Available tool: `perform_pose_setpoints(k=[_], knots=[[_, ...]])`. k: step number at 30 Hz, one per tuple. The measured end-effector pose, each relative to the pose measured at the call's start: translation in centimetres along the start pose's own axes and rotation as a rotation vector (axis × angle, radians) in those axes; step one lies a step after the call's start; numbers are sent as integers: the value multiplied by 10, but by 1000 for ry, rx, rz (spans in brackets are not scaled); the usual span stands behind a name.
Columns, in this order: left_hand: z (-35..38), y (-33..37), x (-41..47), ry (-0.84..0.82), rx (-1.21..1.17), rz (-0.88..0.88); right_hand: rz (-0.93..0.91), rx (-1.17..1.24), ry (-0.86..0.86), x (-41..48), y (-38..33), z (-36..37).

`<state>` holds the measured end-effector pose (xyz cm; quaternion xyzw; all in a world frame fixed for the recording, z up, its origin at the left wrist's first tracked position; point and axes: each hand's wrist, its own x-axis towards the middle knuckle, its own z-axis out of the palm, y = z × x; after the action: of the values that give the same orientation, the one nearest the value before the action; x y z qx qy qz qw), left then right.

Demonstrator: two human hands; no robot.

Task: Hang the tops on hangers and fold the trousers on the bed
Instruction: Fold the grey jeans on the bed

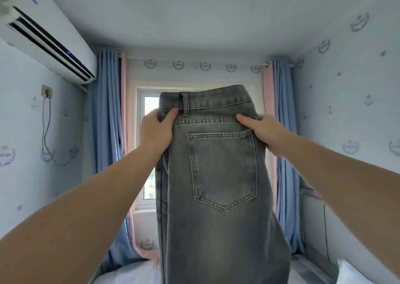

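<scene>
Two bare forearms reach up from the lower corners of the view. Between them, a pair of faded grey jeans (pixel 216 208) hangs upright in the air with the waistband (pixel 216 97) on top. The left hand (pixel 155 130) pinches the jeans' left edge just under the waistband, thumb on the near face beside a belt loop (pixel 185 105) and fingers hidden behind the cloth. The right hand (pixel 263 130) grips the right edge, thumb lying along the seam above the single back pocket (pixel 223 171) that faces the camera. The legs drop out of view over the bed (pixel 129 273); I cannot tell whether they touch it. Behind the jeans is a window (pixel 149 110) flanked by blue curtains (pixel 104 121), and an air conditioner (pixel 47 36) is mounted high on the left wall.
</scene>
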<state>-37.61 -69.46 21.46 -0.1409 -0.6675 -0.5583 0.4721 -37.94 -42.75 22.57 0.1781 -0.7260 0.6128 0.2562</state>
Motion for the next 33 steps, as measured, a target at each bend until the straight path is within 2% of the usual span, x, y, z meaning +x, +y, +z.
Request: perform_pose_setpoints(k=[9,18,26,31,33], knots=[[-37,22,-40,-24,26,-85,75,4,-64,-47,-24,2],[-62,-40,-54,-30,55,-180,154,35,-139,-51,23,51],[-88,-174,-73,-96,93,-298,302,-13,-199,-34,150,130],[-103,-298,-80,-143,126,-411,411,-93,-289,-12,257,203],[-106,-373,-77,-157,154,-473,441,-133,-333,7,319,247]])
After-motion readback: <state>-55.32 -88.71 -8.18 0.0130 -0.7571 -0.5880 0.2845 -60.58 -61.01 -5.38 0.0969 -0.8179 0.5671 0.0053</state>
